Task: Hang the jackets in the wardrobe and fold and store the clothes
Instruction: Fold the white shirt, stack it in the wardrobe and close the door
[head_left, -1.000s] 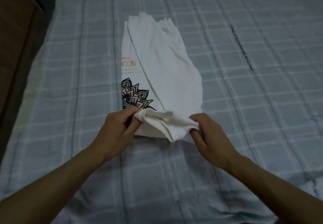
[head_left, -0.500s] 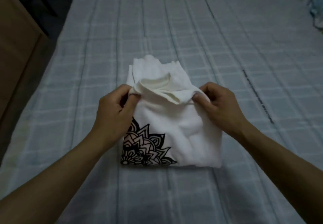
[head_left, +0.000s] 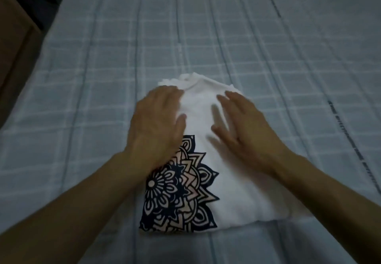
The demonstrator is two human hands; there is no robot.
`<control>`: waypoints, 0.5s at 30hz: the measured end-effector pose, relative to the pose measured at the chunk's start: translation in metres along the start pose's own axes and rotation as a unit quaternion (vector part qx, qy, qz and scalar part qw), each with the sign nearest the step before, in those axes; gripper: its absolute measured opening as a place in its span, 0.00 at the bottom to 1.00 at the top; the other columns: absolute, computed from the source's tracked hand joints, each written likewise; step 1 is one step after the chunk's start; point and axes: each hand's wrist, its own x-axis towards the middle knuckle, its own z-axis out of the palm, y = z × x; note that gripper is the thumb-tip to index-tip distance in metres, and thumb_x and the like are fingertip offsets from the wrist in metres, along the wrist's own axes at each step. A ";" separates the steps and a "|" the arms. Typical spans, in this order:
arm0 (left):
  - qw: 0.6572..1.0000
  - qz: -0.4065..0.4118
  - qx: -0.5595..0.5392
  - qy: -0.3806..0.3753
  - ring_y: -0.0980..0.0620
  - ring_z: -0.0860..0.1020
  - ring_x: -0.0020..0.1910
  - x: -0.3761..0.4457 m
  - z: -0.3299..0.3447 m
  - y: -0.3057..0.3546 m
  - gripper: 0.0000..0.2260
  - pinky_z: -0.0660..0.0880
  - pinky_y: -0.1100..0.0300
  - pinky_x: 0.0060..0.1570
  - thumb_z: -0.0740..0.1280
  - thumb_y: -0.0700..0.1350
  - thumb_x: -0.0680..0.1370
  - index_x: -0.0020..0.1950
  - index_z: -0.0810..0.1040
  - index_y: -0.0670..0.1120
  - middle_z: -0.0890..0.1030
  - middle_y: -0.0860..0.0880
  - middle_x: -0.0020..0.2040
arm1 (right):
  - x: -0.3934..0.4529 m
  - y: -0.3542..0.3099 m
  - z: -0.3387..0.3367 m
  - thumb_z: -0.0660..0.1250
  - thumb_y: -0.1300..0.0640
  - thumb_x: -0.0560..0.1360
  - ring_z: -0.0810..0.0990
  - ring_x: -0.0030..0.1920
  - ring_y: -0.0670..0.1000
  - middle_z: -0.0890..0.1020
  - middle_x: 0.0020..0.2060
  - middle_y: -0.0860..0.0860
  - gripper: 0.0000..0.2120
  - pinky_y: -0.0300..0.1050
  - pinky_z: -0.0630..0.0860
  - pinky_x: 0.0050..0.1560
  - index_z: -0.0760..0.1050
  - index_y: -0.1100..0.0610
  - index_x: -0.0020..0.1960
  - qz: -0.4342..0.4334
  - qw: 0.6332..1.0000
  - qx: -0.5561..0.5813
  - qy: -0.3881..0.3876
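A: Where is the shirt [head_left: 222,181]?

B: I see it folded on the checked sheet [head_left: 82,78], its mandala print [head_left: 181,189] at the near left corner.

A: And the hands?

B: I read the left hand [head_left: 158,123] as flat on the shirt's far left part, fingers straight and together. The right hand [head_left: 245,131], motion-blurred, lies over the far right part, fingers straight and slightly spread; contact I cannot tell.

The single head-worn camera looked forward and steeply down, close over the pale blue checked bedspread [head_left: 268,47].
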 end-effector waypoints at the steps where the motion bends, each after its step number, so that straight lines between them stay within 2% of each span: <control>1: 0.997 0.039 0.042 -0.046 0.42 0.62 0.76 0.000 0.005 0.003 0.26 0.60 0.44 0.75 0.52 0.54 0.80 0.76 0.65 0.44 0.66 0.43 0.77 | -0.006 -0.003 0.008 0.50 0.36 0.79 0.51 0.79 0.57 0.55 0.79 0.57 0.35 0.55 0.52 0.78 0.55 0.56 0.79 -0.028 0.998 -0.030 -0.043; 3: 0.984 0.068 0.105 -0.124 0.46 0.49 0.81 0.004 0.024 -0.006 0.29 0.49 0.42 0.78 0.45 0.59 0.81 0.81 0.54 0.50 0.52 0.46 0.82 | -0.009 -0.001 0.028 0.44 0.34 0.79 0.38 0.79 0.56 0.43 0.80 0.55 0.36 0.57 0.44 0.78 0.46 0.52 0.81 -0.053 0.991 -0.081 -0.097; 4: 0.981 0.066 0.113 -0.146 0.47 0.44 0.81 0.007 0.032 -0.015 0.30 0.45 0.41 0.78 0.43 0.62 0.81 0.82 0.49 0.53 0.47 0.49 0.82 | -0.007 0.003 0.036 0.43 0.33 0.79 0.36 0.79 0.55 0.41 0.80 0.54 0.36 0.58 0.43 0.78 0.43 0.51 0.81 -0.058 0.990 -0.089 -0.096; 6: 0.980 0.053 0.093 -0.171 0.50 0.40 0.80 0.013 0.043 -0.030 0.30 0.43 0.40 0.77 0.41 0.65 0.81 0.81 0.44 0.57 0.42 0.53 0.82 | 0.000 0.014 0.046 0.44 0.33 0.79 0.36 0.79 0.54 0.41 0.80 0.53 0.35 0.59 0.44 0.78 0.42 0.49 0.81 -0.061 0.991 -0.076 -0.087; 8: 0.978 0.051 0.083 -0.183 0.50 0.39 0.80 0.015 0.047 -0.034 0.30 0.41 0.40 0.77 0.41 0.65 0.80 0.81 0.43 0.58 0.40 0.54 0.82 | 0.005 0.023 0.048 0.44 0.33 0.79 0.38 0.79 0.54 0.42 0.80 0.53 0.35 0.58 0.45 0.78 0.42 0.47 0.81 -0.065 0.991 -0.069 -0.092; 12: 0.968 0.057 0.158 -0.186 0.46 0.36 0.80 0.009 0.030 -0.020 0.30 0.35 0.39 0.76 0.37 0.63 0.80 0.81 0.40 0.54 0.40 0.49 0.82 | 0.001 0.011 0.036 0.43 0.34 0.80 0.36 0.79 0.54 0.40 0.80 0.54 0.35 0.58 0.43 0.78 0.41 0.48 0.81 -0.053 0.990 -0.063 -0.113; 15: 0.972 0.067 0.139 -0.175 0.45 0.39 0.80 -0.021 0.011 0.007 0.30 0.40 0.40 0.77 0.38 0.60 0.81 0.82 0.46 0.50 0.44 0.47 0.82 | -0.027 -0.011 0.018 0.40 0.36 0.80 0.34 0.78 0.54 0.38 0.79 0.54 0.33 0.57 0.41 0.78 0.40 0.50 0.80 -0.018 0.989 -0.050 -0.136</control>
